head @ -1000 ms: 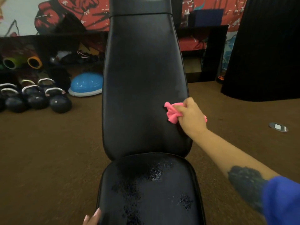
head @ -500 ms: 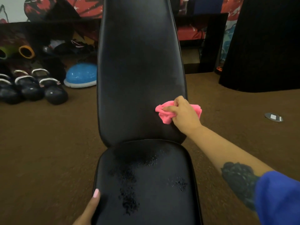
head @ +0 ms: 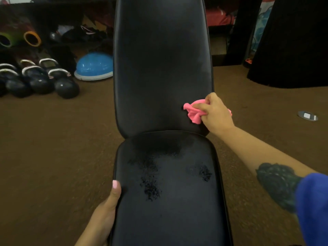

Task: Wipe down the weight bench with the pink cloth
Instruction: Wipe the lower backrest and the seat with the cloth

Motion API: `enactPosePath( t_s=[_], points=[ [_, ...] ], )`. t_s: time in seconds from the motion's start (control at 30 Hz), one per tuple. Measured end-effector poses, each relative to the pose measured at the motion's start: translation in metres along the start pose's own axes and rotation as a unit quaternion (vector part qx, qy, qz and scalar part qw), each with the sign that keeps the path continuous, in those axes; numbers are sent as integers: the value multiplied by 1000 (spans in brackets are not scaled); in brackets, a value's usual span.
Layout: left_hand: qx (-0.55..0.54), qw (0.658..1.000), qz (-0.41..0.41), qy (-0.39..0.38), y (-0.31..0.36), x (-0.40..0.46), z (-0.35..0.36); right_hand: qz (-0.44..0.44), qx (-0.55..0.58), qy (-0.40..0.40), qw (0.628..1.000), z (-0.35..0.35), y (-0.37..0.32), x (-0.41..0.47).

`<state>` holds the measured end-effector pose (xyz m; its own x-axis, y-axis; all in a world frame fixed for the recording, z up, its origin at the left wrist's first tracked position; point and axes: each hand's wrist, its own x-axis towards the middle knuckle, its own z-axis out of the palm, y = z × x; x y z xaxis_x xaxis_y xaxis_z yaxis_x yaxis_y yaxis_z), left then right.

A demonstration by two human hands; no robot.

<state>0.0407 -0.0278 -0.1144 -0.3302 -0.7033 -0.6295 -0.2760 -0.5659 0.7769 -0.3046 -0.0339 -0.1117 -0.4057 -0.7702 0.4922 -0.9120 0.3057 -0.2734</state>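
A black padded weight bench fills the middle of the view, its inclined back pad (head: 162,68) rising away from me and its seat pad (head: 168,192) nearest me. Wet patches glisten on the seat. My right hand (head: 215,114) is closed around a crumpled pink cloth (head: 193,112), pressed against the lower right edge of the back pad. My left hand (head: 106,210) grips the seat pad's left edge, thumb on top.
Several black kettlebells (head: 40,80) stand on the brown carpet at the left, with a blue half-dome balance trainer (head: 94,66) behind them. Rolled mats (head: 32,39) lie on a shelf at the far left. A black curtain (head: 292,41) hangs at the right; a small metal floor plate (head: 308,115) lies below it.
My right hand has slid the pink cloth down and rightward along the back pad's right edge. My left hand has come further into view on the seat's left edge.
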Motion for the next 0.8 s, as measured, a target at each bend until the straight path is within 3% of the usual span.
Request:
enactPosePath(
  t_s=[0.03, 0.23, 0.37, 0.53, 0.63, 0.8],
  points=[
    [-40, 999, -8, -25, 9, 1, -5, 7, 5, 7, 1000, 3, 2, -1],
    [-17, 1000, 8, -19, 2, 9, -5, -16, -1, 25, 1000, 4, 4, -4],
    [-5, 1000, 12, -2, -2, 13, -8, 26, 44, 41, 998, 12, 7, -10],
    [-19, 1000, 21, -13, -4, 17, -9, -43, -5, -21, 999, 8, 11, -16],
    [-28, 999, 26, -24, -6, 17, -9, -38, -19, -12, 999, 7, 11, -11],
    [-38, 998, 30, -35, -7, 16, -10, -9, 52, 36, 998, 11, 2, -14]
  ],
)
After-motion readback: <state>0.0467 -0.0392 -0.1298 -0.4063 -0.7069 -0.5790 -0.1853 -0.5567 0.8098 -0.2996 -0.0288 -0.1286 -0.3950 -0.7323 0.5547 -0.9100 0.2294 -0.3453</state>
